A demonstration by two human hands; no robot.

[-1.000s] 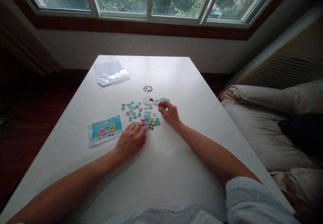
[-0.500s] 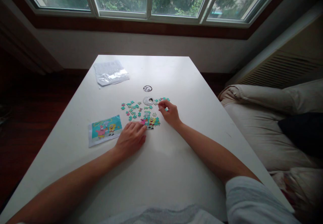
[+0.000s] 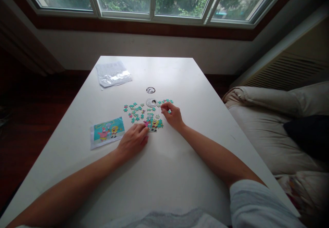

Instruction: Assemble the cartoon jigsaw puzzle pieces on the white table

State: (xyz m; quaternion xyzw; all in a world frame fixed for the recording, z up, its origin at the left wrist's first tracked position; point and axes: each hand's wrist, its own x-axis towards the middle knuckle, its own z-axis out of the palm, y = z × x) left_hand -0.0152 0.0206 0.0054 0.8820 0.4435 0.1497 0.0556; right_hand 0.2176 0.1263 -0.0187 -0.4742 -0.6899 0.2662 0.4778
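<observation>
Several small teal and pink jigsaw pieces [image 3: 135, 110] lie scattered on the white table [image 3: 164, 166]. A joined patch of puzzle [image 3: 154, 123] with yellow and pink cartoon figures sits just in front of them. My left hand [image 3: 133, 140] rests on the table, fingers curled, fingertips touching the patch's left edge. My right hand [image 3: 173, 115] is at the right of the pieces, thumb and fingers pinched on a small piece I can barely make out.
A printed reference picture [image 3: 107, 132] lies left of my left hand. A clear plastic bag [image 3: 113, 74] sits at the far left of the table. Two round cable-hole covers [image 3: 151, 102] are behind the pieces. A cushioned sofa [image 3: 277, 132] stands to the right.
My left hand's fingers have curled in slightly at the patch's edge. My right hand has stayed at the same spot with small finger movements.
</observation>
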